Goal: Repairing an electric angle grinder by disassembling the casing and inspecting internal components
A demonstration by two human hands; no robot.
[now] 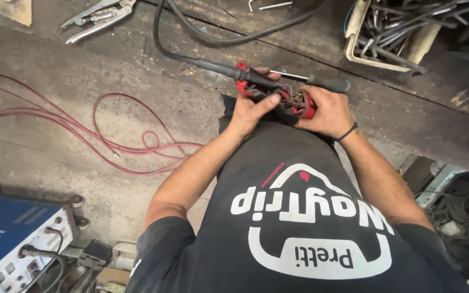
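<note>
My left hand (249, 111) and my right hand (327, 111) both grip a red and black power tool body (291, 102) held against my stomach, its casing apart so wires show inside. A thick black cable (191, 57) runs from the tool's left end up across the workbench. A screwdriver (321, 81) with a dark handle lies just beyond my right hand, its shaft pointing left behind the tool.
The worn dark workbench (109, 65) carries locking pliers (96, 19) at top left and a cream tray of metal rods (392, 32) at top right. Thin red wire (109, 135) loops on the bench. A blue welding machine (17, 239) stands at bottom left.
</note>
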